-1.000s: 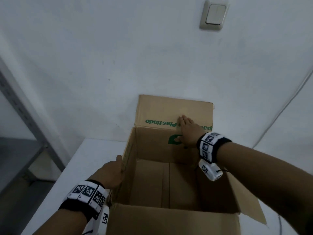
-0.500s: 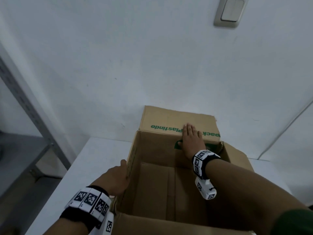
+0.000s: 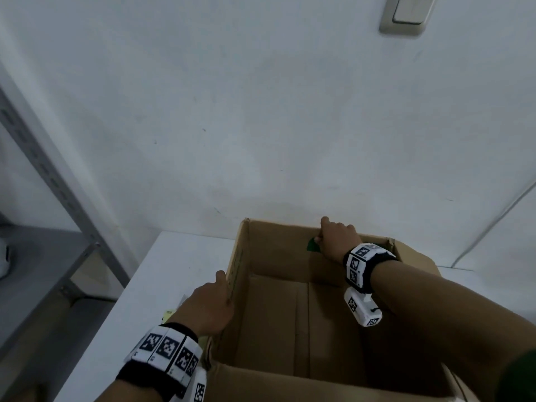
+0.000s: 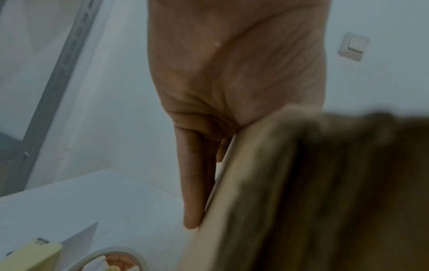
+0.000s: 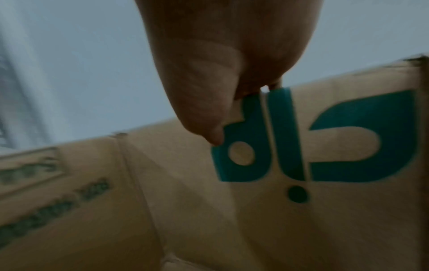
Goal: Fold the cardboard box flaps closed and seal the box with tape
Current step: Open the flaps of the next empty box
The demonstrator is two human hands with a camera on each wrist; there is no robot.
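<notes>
Two hands are on the cardboard box [image 3: 290,314], which stands open on the white table [image 3: 174,256] against the wall. At the left, the left hand [image 3: 207,309] lies flat against the outside of the left wall, fingers [image 4: 192,192] straight, thumb over the rim. A tape roll [image 4: 111,260] lies on the table just beside it. At the right, the right hand [image 3: 335,237] now curls over the far flap [image 3: 275,245], thumb inside on the green print. A second ago that flap stood upright; it is now drawn inward, so closing has begun. The box is brown, worn and empty; the right flap [image 3: 417,256] hangs outward.
</notes>
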